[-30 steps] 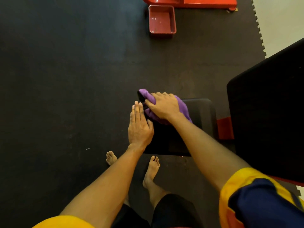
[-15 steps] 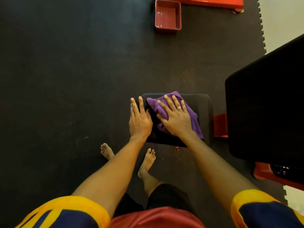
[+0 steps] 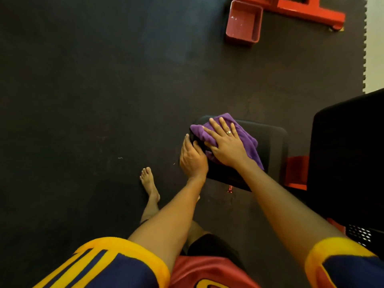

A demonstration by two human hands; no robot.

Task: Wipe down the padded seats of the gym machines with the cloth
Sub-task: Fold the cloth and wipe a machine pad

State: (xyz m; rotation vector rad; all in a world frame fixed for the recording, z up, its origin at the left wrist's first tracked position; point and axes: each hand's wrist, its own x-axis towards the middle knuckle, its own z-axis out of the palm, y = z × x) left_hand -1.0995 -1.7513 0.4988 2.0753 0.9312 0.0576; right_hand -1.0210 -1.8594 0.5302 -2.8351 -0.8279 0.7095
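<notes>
1. head view, hands: the right hand lies flat with its fingers straight and spread, pressing the purple cloth onto the seat pad. the left hand grips the pad's left edge, fingers curled over the side.
2. head view, task thing: the cloth sits bunched on the left part of the pad. the right part is bare.
3. risk, judged: nothing pinches the cloth, so a quick stroke could let it slip from under the palm and drop onto the floor mat. the bunched folds could also skip the bare part and the edges.
4. risk, judged: the tall back pad stands just beside the seat on the right, so a wide sweep could knock the arm against it. a bare foot stands near the pad's left side.
5. surface and room: the mat is dark rubber with a toothed edge. pale floor lies beyond it. a red tray sits just beside a red frame, well apart from the seat.
</notes>
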